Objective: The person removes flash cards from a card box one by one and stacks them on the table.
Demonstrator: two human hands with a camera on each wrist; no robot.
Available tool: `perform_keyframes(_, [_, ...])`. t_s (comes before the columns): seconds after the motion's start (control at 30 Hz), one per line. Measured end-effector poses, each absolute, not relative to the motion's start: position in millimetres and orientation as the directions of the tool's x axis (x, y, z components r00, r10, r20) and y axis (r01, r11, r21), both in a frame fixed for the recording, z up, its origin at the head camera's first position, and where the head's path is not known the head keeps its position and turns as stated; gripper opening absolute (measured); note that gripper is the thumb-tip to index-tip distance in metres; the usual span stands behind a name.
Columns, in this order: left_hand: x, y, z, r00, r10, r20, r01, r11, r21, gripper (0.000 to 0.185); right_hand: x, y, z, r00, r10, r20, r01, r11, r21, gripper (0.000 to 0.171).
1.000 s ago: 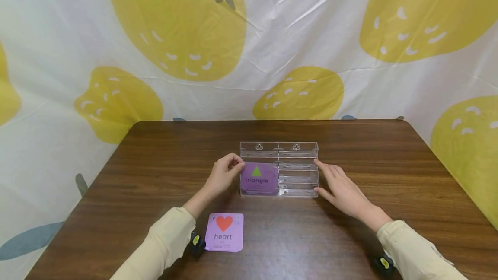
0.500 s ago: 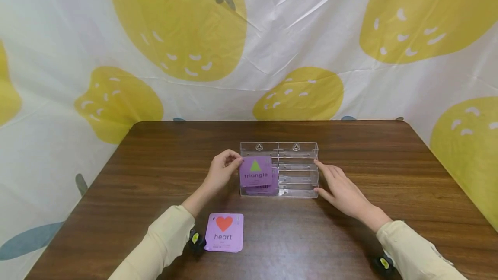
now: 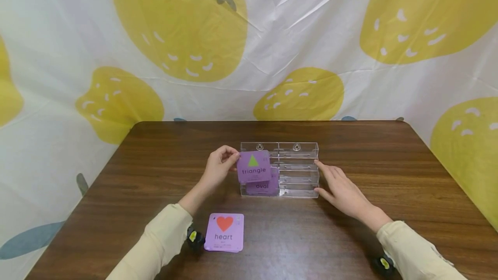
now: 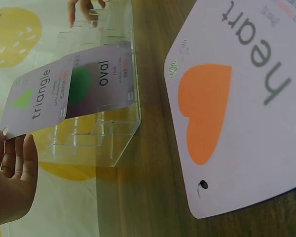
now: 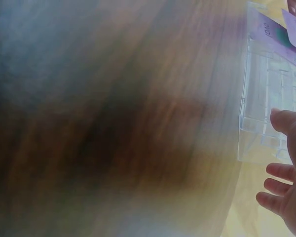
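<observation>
At left edge of clear rack (image 3: 298,180), left hand (image 3: 218,165) pinching triangle card (image 3: 253,167), oval card (image 3: 262,188) behind, right hand (image 3: 344,188) spread, seemingly touching right edge, heart card (image 3: 224,232) in front.

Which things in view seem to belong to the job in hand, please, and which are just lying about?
Apparently the job:
triangle card, pinched by the left hand
oval card, in the clear rack
clear rack, touched by the right hand
heart card, likely: similar design

Just surroundings:
wooden table
fruit-print cloth
</observation>
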State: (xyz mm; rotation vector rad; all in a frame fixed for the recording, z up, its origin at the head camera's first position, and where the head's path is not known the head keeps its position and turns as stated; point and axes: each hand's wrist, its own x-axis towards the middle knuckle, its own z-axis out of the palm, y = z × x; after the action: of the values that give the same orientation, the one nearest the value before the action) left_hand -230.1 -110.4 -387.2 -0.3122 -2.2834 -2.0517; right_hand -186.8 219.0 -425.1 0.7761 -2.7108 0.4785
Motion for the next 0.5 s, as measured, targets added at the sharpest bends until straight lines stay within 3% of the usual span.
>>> perform_keyframes(0.5, [-222,-125,-390,-0.983,0.1,0.156,0.168,0.128,0.977,0.013,-187,219,-426,-0.803,-0.463,0.374,-0.563,0.795,-0.226,0.073])
